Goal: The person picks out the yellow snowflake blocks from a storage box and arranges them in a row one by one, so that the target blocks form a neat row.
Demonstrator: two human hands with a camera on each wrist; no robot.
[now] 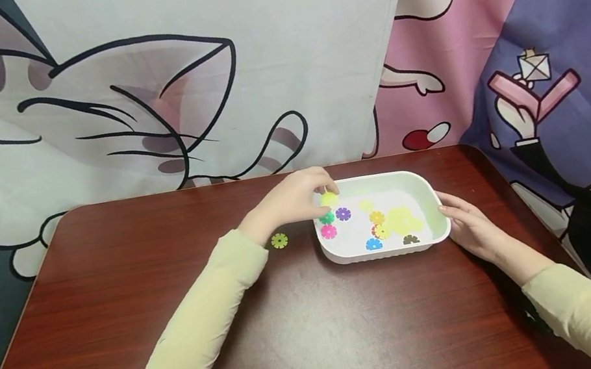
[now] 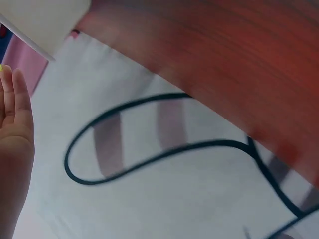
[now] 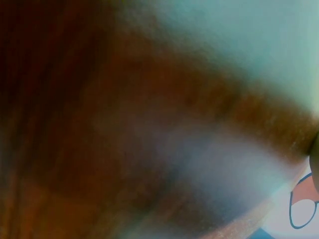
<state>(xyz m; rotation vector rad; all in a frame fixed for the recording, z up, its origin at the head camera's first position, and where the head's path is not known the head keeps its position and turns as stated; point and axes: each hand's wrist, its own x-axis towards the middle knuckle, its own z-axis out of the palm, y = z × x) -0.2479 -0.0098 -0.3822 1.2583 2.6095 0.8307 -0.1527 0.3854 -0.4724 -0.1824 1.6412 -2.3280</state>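
On the brown table [image 1: 274, 333], to the left of the white tray [image 1: 385, 254], lies one yellow-green flower piece [image 1: 279, 241], near the person's left wrist. Next to it, the left hand [image 1: 298, 197] reaches over the tray's left end; its fingers bend toward the thumb with only a small gap, and they appear to pinch a yellow piece [image 1: 329, 199]. Close to the thumb, inside the tray, lie a green piece [image 1: 327, 218] and a pink piece [image 1: 328, 231], then a purple piece [image 1: 343, 214]. Such pieces look thin, flat and light, probably plastic, so they may slide on the smooth tray floor; it is best to take each by its edges, between fingertip and thumb. Farther right are a blue piece [image 1: 374, 244], an orange piece [image 1: 376, 217], a pale yellow cluster [image 1: 401, 220] whose separate pieces I cannot distinguish, and a dark piece [image 1: 411, 239]. The tray seems light but stiff, and its rim is the sure place to hold. At its right end the right hand [image 1: 470, 227] grips this rim with fingers partly curled; how firmly, I cannot tell, because the right wrist view is blurred
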